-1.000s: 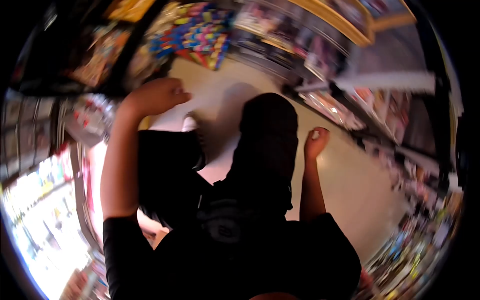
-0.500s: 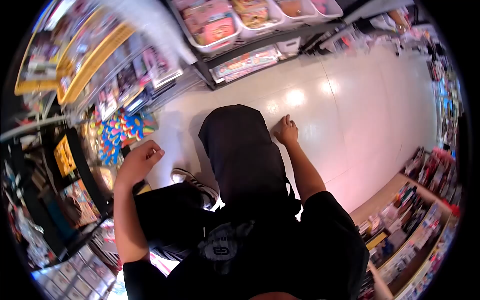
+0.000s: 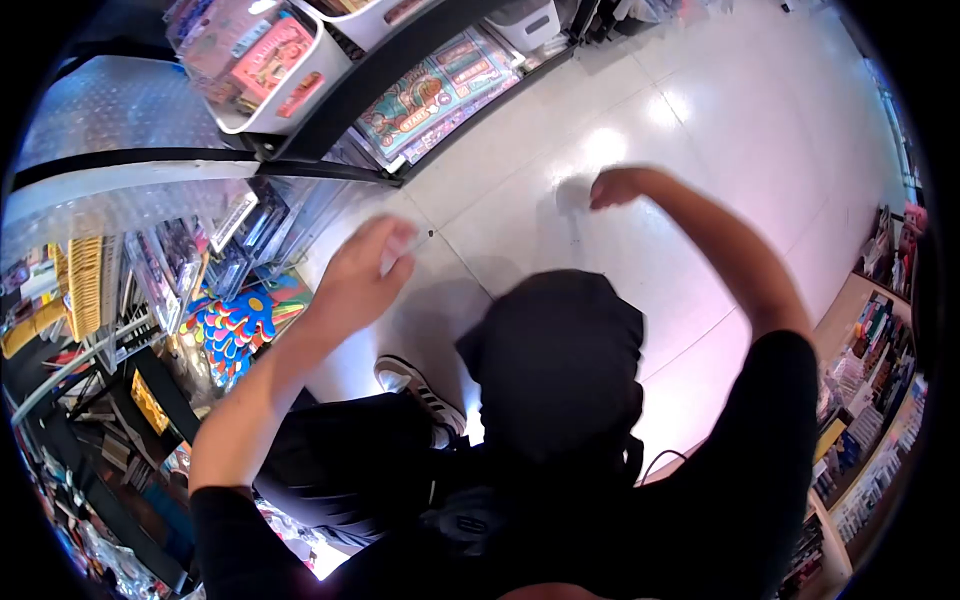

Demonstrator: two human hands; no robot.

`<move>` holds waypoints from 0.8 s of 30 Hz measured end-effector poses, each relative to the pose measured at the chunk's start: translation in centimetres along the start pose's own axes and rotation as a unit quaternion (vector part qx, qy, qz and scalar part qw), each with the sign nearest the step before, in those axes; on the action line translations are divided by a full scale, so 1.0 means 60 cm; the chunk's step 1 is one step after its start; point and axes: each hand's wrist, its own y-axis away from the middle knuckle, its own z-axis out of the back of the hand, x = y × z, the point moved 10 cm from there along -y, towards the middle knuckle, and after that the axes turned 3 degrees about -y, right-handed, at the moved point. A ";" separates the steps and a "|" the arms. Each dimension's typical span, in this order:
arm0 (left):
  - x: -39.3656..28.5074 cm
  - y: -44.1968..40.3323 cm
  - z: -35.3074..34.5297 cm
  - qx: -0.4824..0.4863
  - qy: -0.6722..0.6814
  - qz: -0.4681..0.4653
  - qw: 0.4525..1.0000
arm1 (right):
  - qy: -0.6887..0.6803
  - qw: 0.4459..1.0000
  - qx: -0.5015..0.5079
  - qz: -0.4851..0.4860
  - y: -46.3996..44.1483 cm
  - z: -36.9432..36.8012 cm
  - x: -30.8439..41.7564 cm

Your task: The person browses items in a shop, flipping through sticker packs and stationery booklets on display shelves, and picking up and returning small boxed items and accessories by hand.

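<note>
My left hand (image 3: 365,275) hangs in the air over the floor, near the left-hand shelves. Its thumb stands apart from the loosely bent fingers, with nothing between them; the fingertips are blurred. My right hand (image 3: 622,187) is above the pale floor, wrist bent and fingers drooping, and no object shows in it. Between my arms rises a dark rounded fabric shape (image 3: 560,370); whether it is a bag or a clothed knee I cannot tell. Below my left hand is a striped shoe (image 3: 420,392). Neither hand touches any goods.
A white basket (image 3: 290,85) of packaged goods sits on the dark-framed rack, above flat colourful boxes (image 3: 440,95). Clear plastic-wrapped packs (image 3: 165,265) and a bright multicoloured item (image 3: 235,325) are at left. A wooden shelf (image 3: 850,335) of small goods stands right. Tiled floor (image 3: 700,210) lies between.
The view has shifted closer to the left rack. Both hands have moved forward and up, the left toward the middle. My right arm now bends inward at the elbow.
</note>
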 end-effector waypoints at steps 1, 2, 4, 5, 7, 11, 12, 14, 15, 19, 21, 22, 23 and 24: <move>-0.014 -0.036 -0.002 -0.015 -0.010 -0.011 1.000 | -0.005 1.000 0.002 -0.021 0.011 0.050 -0.012; -0.027 -0.066 -0.001 -0.046 -0.013 -0.035 0.998 | 0.003 0.995 0.012 -0.097 0.069 0.111 0.011; -0.048 -0.112 0.012 -0.180 -0.027 -0.079 0.980 | -0.062 0.991 -0.020 -0.119 0.153 0.220 0.060; -0.052 -0.120 0.026 -0.280 -0.040 -0.097 0.954 | -0.087 0.988 -0.083 -0.095 0.183 0.262 0.090; -0.001 -0.166 0.023 -0.334 -0.034 -0.024 0.942 | -0.142 0.961 -0.233 -0.040 0.230 0.322 0.152; 0.107 -0.189 0.043 -0.445 0.039 0.144 0.883 | -0.196 0.891 -0.406 0.063 0.163 0.375 0.202; 0.127 -0.204 0.046 -0.447 0.039 0.146 0.882 | -0.200 0.888 -0.412 0.032 0.153 0.369 0.212; 0.191 -0.241 0.014 -0.360 0.136 0.207 0.900 | -0.227 0.875 -0.426 0.030 0.126 0.359 0.226; 0.184 -0.235 0.020 -0.377 0.088 0.217 0.896 | -0.225 0.876 -0.425 0.028 0.118 0.355 0.231; 0.169 -0.228 0.017 -0.381 0.217 0.220 0.871 | -0.317 0.849 -0.419 0.066 0.092 0.350 0.252; 0.204 -0.247 0.010 -0.388 0.290 0.228 0.845 | -0.395 0.816 -0.414 0.085 0.087 0.346 0.265; 0.220 -0.256 0.005 -0.389 0.362 0.236 0.814 | -0.395 0.815 -0.415 0.089 0.064 0.349 0.263; 0.231 -0.264 0.007 -0.383 0.366 0.244 0.812 | -0.426 0.764 -0.464 0.139 0.057 0.365 0.262; 0.223 -0.262 0.015 -0.377 0.371 0.252 0.811 | -0.455 0.707 -0.507 0.187 0.072 0.372 0.266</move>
